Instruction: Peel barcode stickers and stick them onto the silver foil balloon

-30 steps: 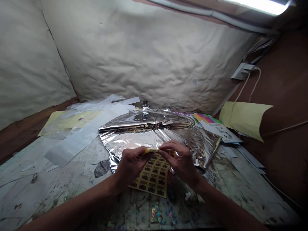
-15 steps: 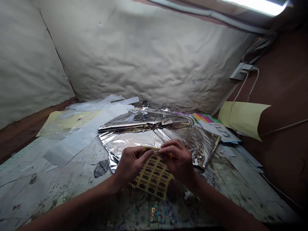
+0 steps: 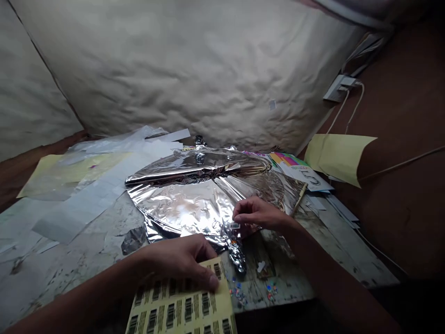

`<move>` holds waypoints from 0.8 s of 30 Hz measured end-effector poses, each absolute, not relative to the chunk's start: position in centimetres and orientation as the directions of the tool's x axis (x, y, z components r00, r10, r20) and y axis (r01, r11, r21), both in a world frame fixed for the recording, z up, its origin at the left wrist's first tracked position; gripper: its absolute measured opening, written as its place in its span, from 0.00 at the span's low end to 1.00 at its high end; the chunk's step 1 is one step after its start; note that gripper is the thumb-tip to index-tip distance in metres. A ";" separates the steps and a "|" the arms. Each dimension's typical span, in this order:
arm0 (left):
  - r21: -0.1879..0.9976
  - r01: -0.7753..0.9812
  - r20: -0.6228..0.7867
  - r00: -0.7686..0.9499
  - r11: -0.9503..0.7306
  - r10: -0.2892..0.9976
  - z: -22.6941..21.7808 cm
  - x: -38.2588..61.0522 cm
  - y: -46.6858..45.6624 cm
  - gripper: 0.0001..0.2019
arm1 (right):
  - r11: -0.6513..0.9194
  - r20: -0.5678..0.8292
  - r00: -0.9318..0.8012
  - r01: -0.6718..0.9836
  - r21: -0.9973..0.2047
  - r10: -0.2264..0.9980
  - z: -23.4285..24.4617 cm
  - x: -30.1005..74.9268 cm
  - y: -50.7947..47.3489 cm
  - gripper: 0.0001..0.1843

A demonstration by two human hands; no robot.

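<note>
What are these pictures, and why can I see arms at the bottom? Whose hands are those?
There is no robot here, just a person working with bare hands. The camera is worn on the person's head, so you see what they see, and those arms are their own. The left hand holds a yellowish sheet of barcode stickers. The right hand is at the edge of some crinkly silver foil, beside a small white label. I can't tell whether it is gripping the label. The foil lies on a stained, worn table, with white papers on one side and tiny shiny sparkles near the front.
</note>
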State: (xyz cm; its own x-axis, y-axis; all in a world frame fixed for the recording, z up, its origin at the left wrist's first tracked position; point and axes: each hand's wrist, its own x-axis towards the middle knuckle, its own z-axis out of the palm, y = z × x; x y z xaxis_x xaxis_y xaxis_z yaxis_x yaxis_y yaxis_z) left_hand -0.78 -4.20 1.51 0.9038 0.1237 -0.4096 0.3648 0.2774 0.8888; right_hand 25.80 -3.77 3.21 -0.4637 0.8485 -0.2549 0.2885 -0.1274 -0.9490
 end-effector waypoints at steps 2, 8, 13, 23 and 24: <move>0.900 0.374 -0.410 0.901 0.224 0.142 1.5 -0.7 -4.3 0.15 | -0.189 -0.328 -0.508 0.305 -0.933 0.797 2.5 25.6 -3.7 0.17; 0.915 0.352 -0.386 0.907 0.197 0.168 1.6 -0.6 -4.0 0.15 | -0.209 -0.368 -0.476 0.353 -0.912 0.799 1.6 25.1 -3.8 0.16; 0.914 0.355 -0.387 0.908 0.196 0.161 1.4 -0.7 -4.2 0.15 | 0.113 -0.209 -0.406 0.639 -0.761 0.889 1.5 24.3 -4.5 0.07; 0.939 0.313 -0.337 0.920 0.145 0.199 2.1 -0.7 -4.1 0.16 | 0.399 -0.209 -0.711 0.584 -0.707 0.672 3.6 27.2 -3.7 0.13; 0.939 0.309 -0.335 0.922 0.149 0.196 2.1 -0.7 -4.0 0.16 | 0.424 -0.196 -0.727 0.573 -0.701 0.659 3.7 27.2 -3.8 0.15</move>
State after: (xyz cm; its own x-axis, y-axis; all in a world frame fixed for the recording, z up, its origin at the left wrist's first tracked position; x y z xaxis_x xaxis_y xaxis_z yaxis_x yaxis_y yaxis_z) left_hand -0.74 -4.04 2.10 0.9219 0.1957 -0.3345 0.3092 0.1489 0.9393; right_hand 27.18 -3.79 3.67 -0.7266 0.6586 -0.1956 0.5731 0.4240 -0.7013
